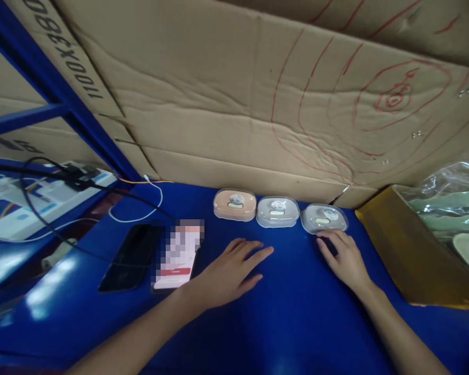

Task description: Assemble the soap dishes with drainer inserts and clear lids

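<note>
Three oval lidded plastic boxes stand in a row at the back of the blue tabletop point(293, 291): a peach box point(235, 204), a clear greyish box point(278, 212) in the middle and a second greyish box point(324, 218) on the right. My right hand point(344, 258) is at the front edge of the right box, fingers apart and curved; whether they touch it I cannot tell. My left hand point(234, 271) hovers or rests over the table in front of the peach box, fingers spread, with nothing in it.
Left of my left hand lie a lit phone point(177, 255) and a dark phone point(127, 258). Black cables run to a white power strip point(42, 203). A cardboard box point(410, 260) with plastic-wrapped green items stands at the right. Cardboard sheeting point(219, 104) walls the back.
</note>
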A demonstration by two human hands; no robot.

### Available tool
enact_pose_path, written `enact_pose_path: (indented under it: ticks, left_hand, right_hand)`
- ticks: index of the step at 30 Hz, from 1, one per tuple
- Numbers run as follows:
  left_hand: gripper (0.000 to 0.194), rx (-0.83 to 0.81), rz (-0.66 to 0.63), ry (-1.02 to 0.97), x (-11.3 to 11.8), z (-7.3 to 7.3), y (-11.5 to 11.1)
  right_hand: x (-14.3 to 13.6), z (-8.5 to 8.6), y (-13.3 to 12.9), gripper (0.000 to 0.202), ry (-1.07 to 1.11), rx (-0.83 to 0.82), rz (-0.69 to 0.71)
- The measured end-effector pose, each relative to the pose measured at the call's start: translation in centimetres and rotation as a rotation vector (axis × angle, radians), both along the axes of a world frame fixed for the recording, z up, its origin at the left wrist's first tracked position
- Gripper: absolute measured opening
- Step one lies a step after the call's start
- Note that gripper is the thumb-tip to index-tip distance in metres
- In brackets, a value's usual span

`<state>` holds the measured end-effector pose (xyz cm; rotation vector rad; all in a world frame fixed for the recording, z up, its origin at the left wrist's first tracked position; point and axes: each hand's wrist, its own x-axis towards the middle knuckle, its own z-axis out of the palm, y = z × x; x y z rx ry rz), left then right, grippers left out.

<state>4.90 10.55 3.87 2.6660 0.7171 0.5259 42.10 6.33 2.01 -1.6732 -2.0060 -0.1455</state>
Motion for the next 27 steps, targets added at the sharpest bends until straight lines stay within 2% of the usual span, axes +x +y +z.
enact_pose_path:
  ticks: [7, 11, 17, 22, 27]
  left_hand:
    - [0.059, 0.014, 0.065, 0.017, 0.0, 0.0, 0.6]
    - [0.054, 0.042, 0.184, -0.005, 0.1, 0.3, 1.2]
    - [0.054, 0.278, 0.428, -0.019, 0.4, 0.7, 4.4]
    - [0.065, 0.277, 0.591, 0.101, 0.6, -0.5, 6.8]
    - [0.058, 0.294, 0.597, 0.121, 0.2, -2.1, 6.1]
  right_hand:
    - [-0.3, -0.9, 0.0, 0.029, 0.005, -0.084, 0.086]
    - [-0.3, -1.2, 0.2, 0.03, -0.006, -0.091, 0.127]
    - [0.5, -2.2, 0.7, 0.031, 0.039, -0.127, 0.169]
    - [0.8, -2.8, 0.9, 0.03, 0.038, -0.108, 0.179]
    - [0.7, -2.6, 0.8, 0.03, 0.023, -0.103, 0.188]
